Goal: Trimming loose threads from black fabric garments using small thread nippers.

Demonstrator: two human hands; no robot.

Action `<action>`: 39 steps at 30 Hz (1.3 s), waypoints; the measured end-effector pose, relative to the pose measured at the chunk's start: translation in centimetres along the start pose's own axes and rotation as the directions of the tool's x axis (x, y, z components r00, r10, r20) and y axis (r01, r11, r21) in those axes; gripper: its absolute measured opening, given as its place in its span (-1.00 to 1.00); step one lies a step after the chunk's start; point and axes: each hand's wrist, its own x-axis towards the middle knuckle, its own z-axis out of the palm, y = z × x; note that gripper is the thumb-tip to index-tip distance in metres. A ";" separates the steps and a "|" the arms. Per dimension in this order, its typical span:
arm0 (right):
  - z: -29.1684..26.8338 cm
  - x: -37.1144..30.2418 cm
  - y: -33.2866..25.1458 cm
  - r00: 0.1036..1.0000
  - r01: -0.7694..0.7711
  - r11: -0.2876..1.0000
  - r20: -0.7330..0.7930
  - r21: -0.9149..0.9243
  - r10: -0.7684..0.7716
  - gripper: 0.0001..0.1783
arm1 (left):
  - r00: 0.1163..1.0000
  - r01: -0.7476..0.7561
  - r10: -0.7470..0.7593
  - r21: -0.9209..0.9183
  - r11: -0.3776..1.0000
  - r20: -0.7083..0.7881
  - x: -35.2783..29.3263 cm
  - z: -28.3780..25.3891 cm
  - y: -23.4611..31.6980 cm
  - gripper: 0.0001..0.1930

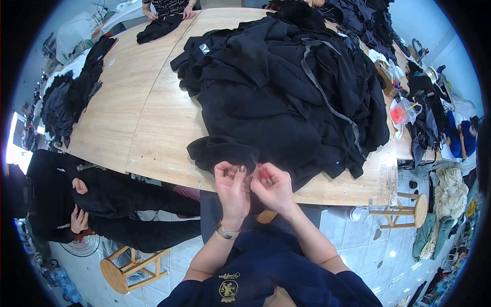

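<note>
A big heap of black garments (286, 82) covers the middle of the wooden table (112, 117). At its near edge, one black garment (222, 150) lies in front of me. My left hand (233, 190) is closed, its thumb and fingers pinching the edge of that garment. Close beside it, my right hand (273, 188) grips a small red-handled tool (263, 171) with a thin metal tip pointing up over the cloth. My fingers hide most of the tool, so I cannot tell its exact kind.
A grey drawstring (319, 87) trails over the heap. More dark garments (71, 97) lie at the table's left edge. People stand at the left and far side, handling black cloth. A bagged red drink (401, 113) sits at right. Wooden stools (420, 210) stand on the floor.
</note>
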 end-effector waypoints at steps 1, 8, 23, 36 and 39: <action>-0.1 -0.2 0.0 0.996 0.094 0.992 0.017 -0.085 -0.093 -0.86 | 1.000 0.022 -0.022 -0.035 0.999 0.016 0.2 -0.1 0.1 -0.77; 0.1 0.2 -0.1 0.991 -0.108 0.959 -0.054 0.263 0.126 -0.86 | 0.996 0.088 -0.088 -0.127 0.988 0.011 0.4 -0.2 0.5 -0.81; 0.6 1.0 0.3 0.987 -0.085 0.996 -0.142 -0.022 0.081 -0.90 | 0.999 0.046 -0.044 -0.045 0.998 0.028 0.0 0.1 0.2 -0.83; 0.5 0.7 0.6 0.983 -0.115 0.980 -0.126 0.165 0.137 -0.85 | 0.971 0.232 -0.238 -0.185 0.955 -0.011 0.0 0.2 1.2 -0.82; 1.1 0.9 -0.1 0.991 -0.015 1.000 -0.133 -0.007 0.014 -0.88 | 0.978 0.195 -0.201 -0.109 0.975 -0.049 -0.1 0.3 0.9 -0.83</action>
